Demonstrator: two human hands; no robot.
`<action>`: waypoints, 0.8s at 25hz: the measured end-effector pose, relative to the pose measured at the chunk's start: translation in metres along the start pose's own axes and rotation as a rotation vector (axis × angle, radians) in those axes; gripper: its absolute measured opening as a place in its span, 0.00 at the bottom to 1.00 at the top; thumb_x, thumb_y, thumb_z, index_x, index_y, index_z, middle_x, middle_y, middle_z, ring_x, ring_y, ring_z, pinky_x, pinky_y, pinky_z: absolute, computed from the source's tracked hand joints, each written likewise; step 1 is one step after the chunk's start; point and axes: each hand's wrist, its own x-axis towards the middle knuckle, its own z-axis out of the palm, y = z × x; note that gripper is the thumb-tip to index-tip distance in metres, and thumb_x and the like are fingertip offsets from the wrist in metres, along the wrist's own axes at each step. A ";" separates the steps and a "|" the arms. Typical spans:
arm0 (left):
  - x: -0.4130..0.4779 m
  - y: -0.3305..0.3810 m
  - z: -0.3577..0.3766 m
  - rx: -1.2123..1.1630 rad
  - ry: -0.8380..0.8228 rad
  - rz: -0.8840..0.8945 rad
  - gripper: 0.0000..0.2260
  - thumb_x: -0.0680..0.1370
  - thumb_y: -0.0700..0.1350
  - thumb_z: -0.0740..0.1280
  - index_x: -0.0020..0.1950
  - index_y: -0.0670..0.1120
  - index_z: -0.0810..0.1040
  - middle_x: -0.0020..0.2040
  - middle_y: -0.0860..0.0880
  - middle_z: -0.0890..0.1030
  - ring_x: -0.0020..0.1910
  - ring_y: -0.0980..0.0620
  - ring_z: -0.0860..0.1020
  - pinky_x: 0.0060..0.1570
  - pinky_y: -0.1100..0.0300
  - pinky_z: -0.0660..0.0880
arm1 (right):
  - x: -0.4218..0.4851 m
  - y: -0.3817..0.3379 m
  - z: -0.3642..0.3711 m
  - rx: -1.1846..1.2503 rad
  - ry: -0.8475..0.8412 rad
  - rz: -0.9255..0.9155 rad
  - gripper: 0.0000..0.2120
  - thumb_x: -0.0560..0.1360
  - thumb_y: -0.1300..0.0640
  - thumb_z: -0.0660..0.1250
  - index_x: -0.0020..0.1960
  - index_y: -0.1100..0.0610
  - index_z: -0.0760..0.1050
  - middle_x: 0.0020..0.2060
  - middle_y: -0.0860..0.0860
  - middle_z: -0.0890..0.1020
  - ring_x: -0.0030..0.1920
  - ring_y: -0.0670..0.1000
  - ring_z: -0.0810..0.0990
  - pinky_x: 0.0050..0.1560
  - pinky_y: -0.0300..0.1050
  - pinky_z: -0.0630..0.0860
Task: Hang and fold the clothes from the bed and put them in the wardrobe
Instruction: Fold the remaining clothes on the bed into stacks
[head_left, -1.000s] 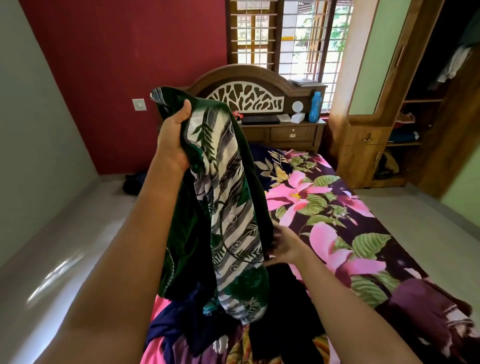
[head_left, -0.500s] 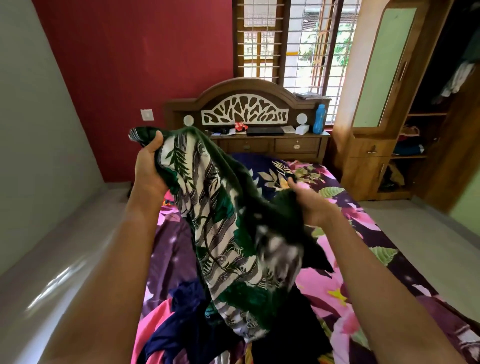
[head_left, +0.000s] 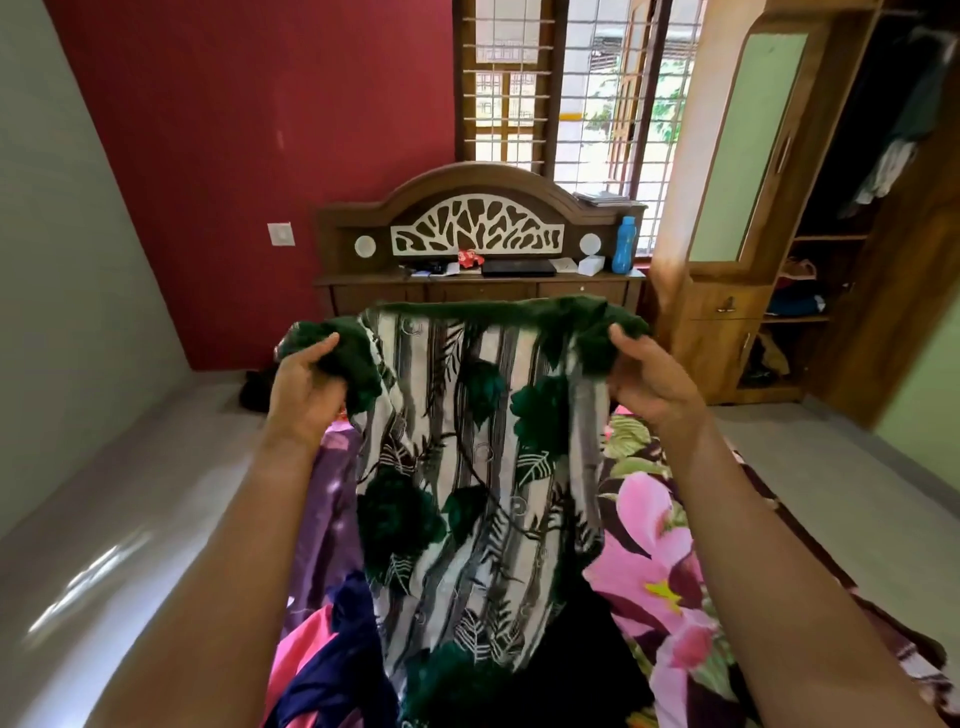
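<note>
Above the bed (head_left: 649, 519), green leaf-print garment (head_left: 483, 467) held spread by its top edge, left hand (head_left: 306, 384) and right hand (head_left: 649, 379) each gripping a corner; folding seemingly not yet begun, other clothes (head_left: 332, 665) heaped beneath, wardrobe (head_left: 727, 312) standing open well apart at right.

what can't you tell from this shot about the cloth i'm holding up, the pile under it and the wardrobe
All in the head view:
- Green and white printed cloth: its type is unclear; the lower end hangs bunched.
- Left hand and right hand: fingertips buried in the cloth's gathered green edge.
- Pile of clothes: count hidden by cloth and arms, cut by the bottom edge.
- Wardrobe: inside dark, cut by the right edge.
</note>
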 end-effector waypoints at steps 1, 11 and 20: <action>0.003 -0.003 -0.004 0.066 0.022 -0.065 0.09 0.74 0.39 0.61 0.43 0.42 0.81 0.35 0.49 0.84 0.37 0.53 0.82 0.49 0.57 0.74 | 0.003 0.005 0.000 -0.140 0.021 0.129 0.08 0.78 0.61 0.58 0.55 0.58 0.73 0.44 0.54 0.83 0.44 0.54 0.83 0.46 0.52 0.80; 0.022 -0.023 -0.065 1.194 0.463 -0.169 0.19 0.72 0.43 0.72 0.56 0.31 0.76 0.54 0.35 0.79 0.54 0.39 0.78 0.52 0.50 0.74 | 0.004 0.000 -0.027 -1.439 -0.073 0.605 0.13 0.71 0.63 0.72 0.53 0.61 0.73 0.48 0.56 0.81 0.44 0.51 0.79 0.46 0.43 0.77; 0.005 -0.016 -0.042 1.275 0.576 0.333 0.18 0.81 0.45 0.59 0.58 0.29 0.67 0.57 0.29 0.71 0.59 0.33 0.69 0.57 0.47 0.64 | 0.009 0.029 -0.033 -0.448 0.521 -0.017 0.11 0.74 0.65 0.69 0.55 0.69 0.76 0.41 0.59 0.81 0.35 0.52 0.82 0.39 0.44 0.81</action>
